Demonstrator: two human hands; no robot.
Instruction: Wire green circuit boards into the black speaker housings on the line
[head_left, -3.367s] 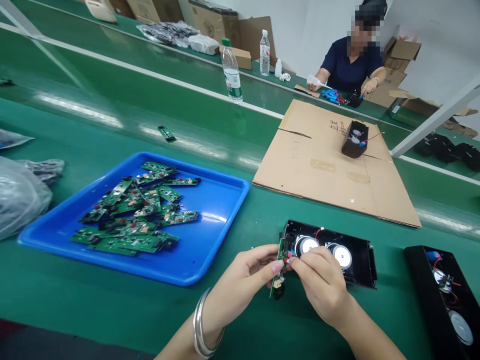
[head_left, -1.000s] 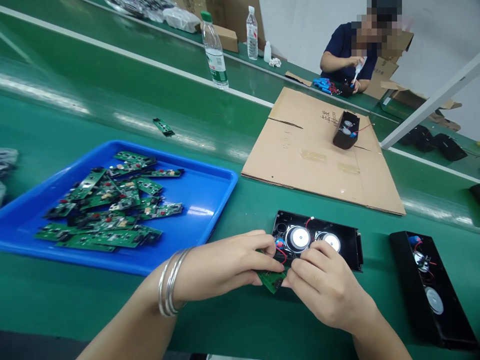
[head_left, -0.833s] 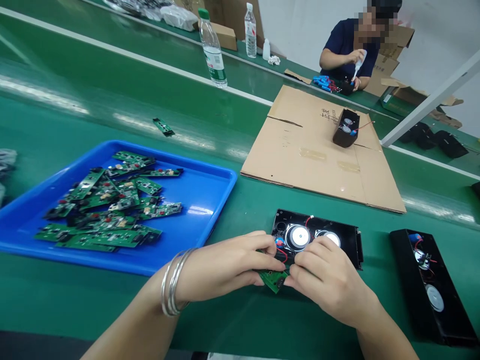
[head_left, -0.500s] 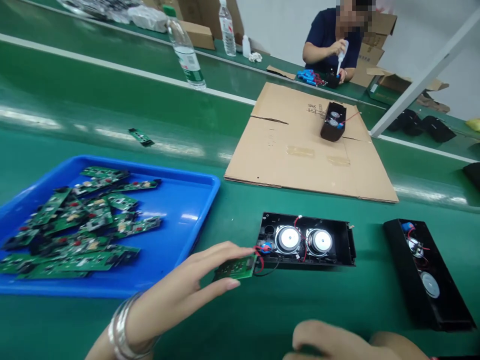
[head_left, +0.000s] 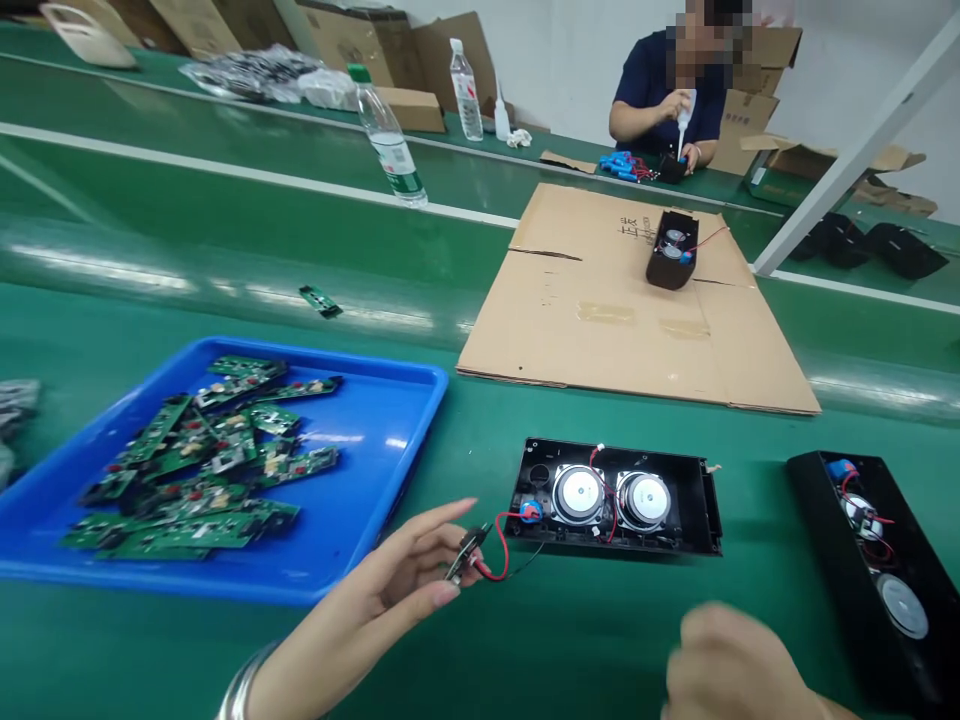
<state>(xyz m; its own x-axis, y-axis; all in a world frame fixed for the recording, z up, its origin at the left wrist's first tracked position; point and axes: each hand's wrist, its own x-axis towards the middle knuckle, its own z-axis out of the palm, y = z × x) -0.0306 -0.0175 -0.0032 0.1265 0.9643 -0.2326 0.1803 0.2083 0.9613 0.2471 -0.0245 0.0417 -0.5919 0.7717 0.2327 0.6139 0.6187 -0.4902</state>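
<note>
My left hand (head_left: 375, 600) is closed on a small green circuit board (head_left: 466, 553), turned nearly edge-on between thumb and fingers. Red and black wires run from the board to the left end of a black speaker box (head_left: 690, 505). Inside that box sit two round silver speakers (head_left: 579, 494) and a blue part (head_left: 531, 511) by the red wire. Blurred, my right hand (head_left: 739, 665) is curled like a fist below the box, apart from it; what it holds, if anything, is hidden.
A blue tray (head_left: 367, 560) at left holds several circuit boards. Another open speaker box (head_left: 832, 560) lies at right. Behind, a flat cardboard sheet (head_left: 555, 330) carries a third box (head_left: 673, 250). A water bottle (head_left: 394, 155) stands beyond; a co-worker (head_left: 645, 90) works across.
My left hand has tilted the circuit board from flat to nearly edge-on, and the red wire now bows out in a loop. My right hand has moved right and slightly up.
</note>
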